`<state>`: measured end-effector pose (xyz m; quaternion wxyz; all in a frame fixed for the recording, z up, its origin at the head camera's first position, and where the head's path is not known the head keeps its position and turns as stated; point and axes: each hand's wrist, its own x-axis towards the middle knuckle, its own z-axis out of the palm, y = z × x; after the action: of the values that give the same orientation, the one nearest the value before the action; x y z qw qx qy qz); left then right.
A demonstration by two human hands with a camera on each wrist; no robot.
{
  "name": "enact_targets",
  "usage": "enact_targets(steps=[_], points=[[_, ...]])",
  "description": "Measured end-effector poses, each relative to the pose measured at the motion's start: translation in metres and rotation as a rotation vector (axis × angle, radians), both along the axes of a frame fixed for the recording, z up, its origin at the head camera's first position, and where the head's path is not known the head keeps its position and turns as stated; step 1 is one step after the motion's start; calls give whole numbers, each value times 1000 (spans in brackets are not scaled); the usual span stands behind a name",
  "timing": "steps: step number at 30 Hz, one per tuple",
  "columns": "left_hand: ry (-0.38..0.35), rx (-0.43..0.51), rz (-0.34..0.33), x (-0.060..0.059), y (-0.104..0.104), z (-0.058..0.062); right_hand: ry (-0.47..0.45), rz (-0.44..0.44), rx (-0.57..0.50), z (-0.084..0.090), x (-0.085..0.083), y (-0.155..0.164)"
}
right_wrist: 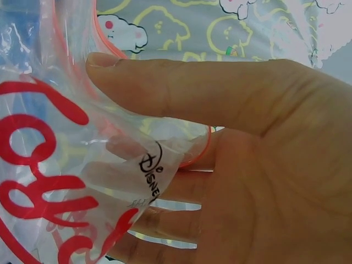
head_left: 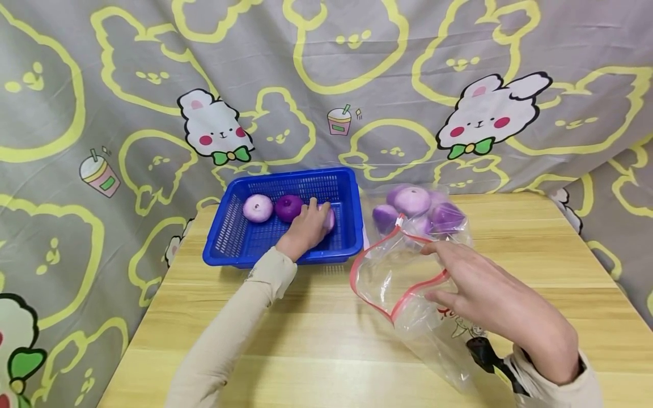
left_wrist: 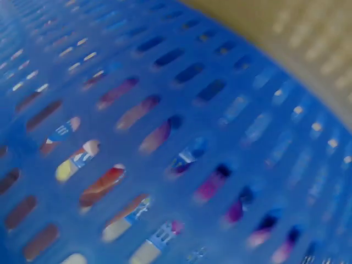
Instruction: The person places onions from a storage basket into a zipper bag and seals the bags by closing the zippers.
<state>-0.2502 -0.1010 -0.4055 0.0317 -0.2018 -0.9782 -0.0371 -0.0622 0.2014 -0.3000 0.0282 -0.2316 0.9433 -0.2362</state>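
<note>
1. The left hand (head_left: 306, 228) reached into the blue perforated plastic basket (head_left: 240, 241), which stood at the far left part of the pale wooden table (head_left: 316, 328).
2. Its fingers were curled over a pale pink round onion-like ball (head_left: 329, 218) at the right side of the basket; the ball was mostly hidden by the hand, so how firm the grip was could not be told.
3. Two more balls lay in the basket just left of that hand: a light pink round ball (head_left: 257, 207) and a dark purple round ball (head_left: 288, 207), side by side.
4. The left wrist view showed only the basket's slotted blue wall (left_wrist: 165, 165), blurred and very close.
5. The right hand (head_left: 490, 300) held the clear plastic zip bag with a red seal strip (head_left: 403, 277) by its open mouth, thumb (right_wrist: 181, 88) on one side of the film and fingers (right_wrist: 165, 220) on the other, pinching it.
6. The bag lay on the table to the right of the basket, and several purple and pink balls (head_left: 418, 209) sat in its far end.
</note>
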Motion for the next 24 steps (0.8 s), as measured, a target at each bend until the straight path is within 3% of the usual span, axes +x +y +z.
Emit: enact_targets(steps=[6,11,17,24], points=[[44,34,-4,7,-4,-6,-3,5,-2,-2,-1,0],[37,38,-14,12,-8,-5,-3,5,-3,-2,-1,0],[88,99,-12,16,-17,-2,6,15,-9,-3,-2,-2],[59,140,9,18,-25,3,5,16,-5,-4,-3,-3]])
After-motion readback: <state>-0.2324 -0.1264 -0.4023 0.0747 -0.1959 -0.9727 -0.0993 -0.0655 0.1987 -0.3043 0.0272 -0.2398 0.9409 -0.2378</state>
